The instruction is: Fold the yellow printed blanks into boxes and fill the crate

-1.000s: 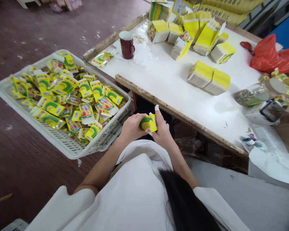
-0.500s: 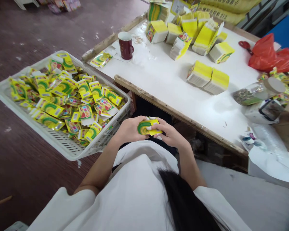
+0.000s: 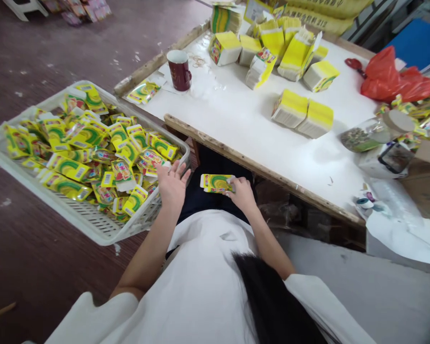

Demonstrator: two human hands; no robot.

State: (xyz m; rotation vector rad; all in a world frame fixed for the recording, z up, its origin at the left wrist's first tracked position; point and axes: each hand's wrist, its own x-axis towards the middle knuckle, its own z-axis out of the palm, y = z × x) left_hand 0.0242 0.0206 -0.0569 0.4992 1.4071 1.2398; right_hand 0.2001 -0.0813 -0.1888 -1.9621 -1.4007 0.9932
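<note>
My right hand (image 3: 242,195) grips one end of a small yellow carton (image 3: 215,183) with a green swirl printed on it, held level over my dark-clothed lap. A pale flap shows at the carton's far end. My left hand (image 3: 172,185) is open at the near right rim of a white plastic basket (image 3: 129,234), its fingers spread. Yellow cartons and shiny packets (image 3: 82,136) fill that basket in a loose heap. Whether the left fingertips touch the packets beneath them, I cannot tell.
On the white table (image 3: 232,112) stand bundles of yellow cartons (image 3: 303,113), a maroon mug (image 3: 179,71) and a glass jar (image 3: 369,136) lying on its side. A red plastic bag (image 3: 390,79) lies at the right. The table's wooden edge (image 3: 229,152) runs before my lap.
My left hand has let go of the yellow carton and moved left to the basket, opening its fingers. The right hand alone now holds the carton.
</note>
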